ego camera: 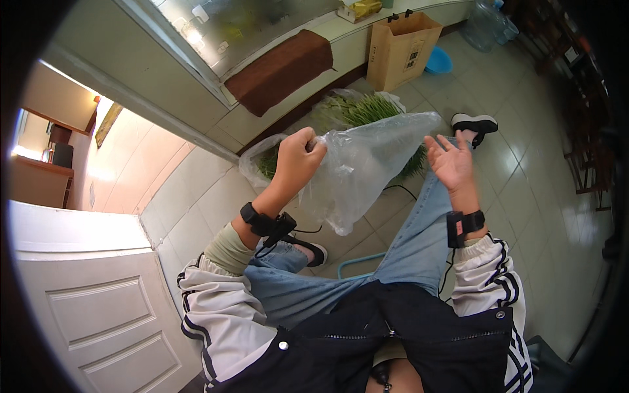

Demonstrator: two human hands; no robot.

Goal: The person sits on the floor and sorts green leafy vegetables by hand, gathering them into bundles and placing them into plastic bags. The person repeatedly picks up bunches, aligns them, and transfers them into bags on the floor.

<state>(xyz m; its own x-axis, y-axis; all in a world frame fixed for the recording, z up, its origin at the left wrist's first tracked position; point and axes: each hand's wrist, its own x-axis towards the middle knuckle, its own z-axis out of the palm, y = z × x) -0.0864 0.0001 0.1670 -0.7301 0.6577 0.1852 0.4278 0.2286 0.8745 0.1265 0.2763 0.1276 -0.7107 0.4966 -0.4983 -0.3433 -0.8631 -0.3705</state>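
A clear plastic bag [354, 167] hangs in the air before me, pinched by its edge in my left hand [302, 152]. Off the bag's far right corner, my right hand [451, 164] is palm up with its fingers apart and nothing in it. Behind the bag, a bunch of long green leafy vegetables [371, 109] lies on the floor on plastic wrapping. More green stalks [268, 164] show in a second clear plastic bag [250, 159] left of my left hand. The held bag hides part of the greens.
A brown paper bag [393, 54] stands by the wall, with a blue plastic basin [438, 61] beside it. A large water jug [484, 27] is farther right. A brown cloth [280, 71] drapes over the ledge. At the left is a white door [98, 304]. My shoes [474, 123] flank the greens.
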